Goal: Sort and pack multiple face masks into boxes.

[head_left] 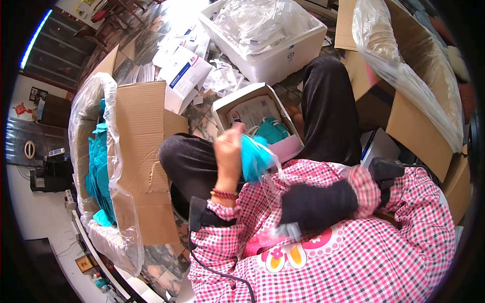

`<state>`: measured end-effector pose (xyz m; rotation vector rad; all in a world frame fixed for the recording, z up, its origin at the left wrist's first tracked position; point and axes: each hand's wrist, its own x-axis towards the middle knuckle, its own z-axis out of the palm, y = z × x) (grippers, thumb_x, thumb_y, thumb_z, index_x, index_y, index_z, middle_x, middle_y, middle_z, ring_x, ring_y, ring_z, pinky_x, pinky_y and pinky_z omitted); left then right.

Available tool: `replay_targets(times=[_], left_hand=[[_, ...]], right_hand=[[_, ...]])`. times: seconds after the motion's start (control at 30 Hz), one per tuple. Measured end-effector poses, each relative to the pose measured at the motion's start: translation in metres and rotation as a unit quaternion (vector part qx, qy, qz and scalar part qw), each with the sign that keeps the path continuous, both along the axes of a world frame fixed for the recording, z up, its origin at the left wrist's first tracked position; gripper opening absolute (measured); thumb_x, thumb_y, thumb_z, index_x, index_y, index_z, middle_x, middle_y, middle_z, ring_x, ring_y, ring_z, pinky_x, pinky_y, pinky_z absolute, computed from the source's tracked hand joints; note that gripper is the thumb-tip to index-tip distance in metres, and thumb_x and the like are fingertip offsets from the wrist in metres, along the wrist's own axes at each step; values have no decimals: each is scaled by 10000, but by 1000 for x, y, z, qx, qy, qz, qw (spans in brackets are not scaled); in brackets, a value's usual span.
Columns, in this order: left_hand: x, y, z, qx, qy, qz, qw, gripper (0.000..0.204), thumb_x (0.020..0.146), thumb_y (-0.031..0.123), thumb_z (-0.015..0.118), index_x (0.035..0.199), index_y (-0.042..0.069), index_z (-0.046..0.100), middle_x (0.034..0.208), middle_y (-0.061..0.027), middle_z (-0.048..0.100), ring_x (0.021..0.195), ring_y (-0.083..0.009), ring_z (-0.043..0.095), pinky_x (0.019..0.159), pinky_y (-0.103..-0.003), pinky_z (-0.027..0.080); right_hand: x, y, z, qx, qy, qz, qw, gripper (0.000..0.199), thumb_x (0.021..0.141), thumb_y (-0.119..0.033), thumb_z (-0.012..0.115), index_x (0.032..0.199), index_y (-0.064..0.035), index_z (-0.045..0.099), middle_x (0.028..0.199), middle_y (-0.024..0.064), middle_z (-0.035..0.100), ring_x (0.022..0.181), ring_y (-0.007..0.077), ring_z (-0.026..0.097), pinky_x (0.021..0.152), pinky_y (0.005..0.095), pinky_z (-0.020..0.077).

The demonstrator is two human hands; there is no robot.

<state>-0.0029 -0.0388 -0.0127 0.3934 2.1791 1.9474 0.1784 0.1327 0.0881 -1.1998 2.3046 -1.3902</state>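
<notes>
My left hand [230,149], with a dark red beaded bracelet at its wrist, is closed on a teal face mask [256,159] with white straps. It holds the mask just above the near edge of a small white carton [220,113] that sits between my legs. More teal masks [273,131] and a flat white packet [252,110] lie inside that carton. My right hand [290,230], dark-covered and smeared by motion, is over my lap, below the mask. Its fingers cannot be made out. Thin pale straps or clear film hang between the mask and this hand.
A plastic-lined cardboard box [144,156] with teal masks stands at the left. Ahead are a white foam box [283,63] full of clear bags, white cartons [184,76] and loose packets [222,76]. Another lined cardboard box [419,121] is at the right. A cable [222,273] runs along my left sleeve.
</notes>
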Motion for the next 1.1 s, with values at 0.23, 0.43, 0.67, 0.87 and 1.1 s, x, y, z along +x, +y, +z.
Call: replay_targets(times=[0.23,0.43,0.67,0.87,1.1], left_hand=[[-16,-13,76,142,-150,-6,978,331,1032,306,527,791,84,575,620,43,483,516,-55,432,498,-216,372],[6,-3,98,81,-102,-47,990,440,1024,387,534,685,106,546,604,65,445,525,-25,393,494,-197,304],[12,3,99,91,-109,-112,983,388,1038,318,522,745,74,594,663,28,535,557,-35,430,507,-210,329],[5,-31,91,20,-116,-89,989,411,1035,364,517,744,85,595,637,42,520,532,-31,437,490,-203,331],[37,8,55,120,-102,-60,986,354,1028,213,532,760,6,634,645,55,564,569,-14,457,507,-218,362]], right_hand=[[-37,35,11,71,42,-360,929,297,844,-241,739,1062,-51,671,898,155,666,790,318,656,717,401,524],[-67,19,16,-51,105,-376,919,752,717,-280,830,1353,-37,511,1073,226,665,924,387,676,802,438,537],[-102,-7,-115,-100,-125,-131,978,511,735,-327,807,1101,6,682,990,225,693,921,321,693,783,405,526],[-82,44,-41,-230,-441,-187,847,198,907,-141,672,1031,13,675,883,61,674,807,112,634,732,283,505],[-90,9,-26,-399,-271,-320,816,202,1027,-228,511,928,-72,592,799,20,579,731,122,557,667,266,462]])
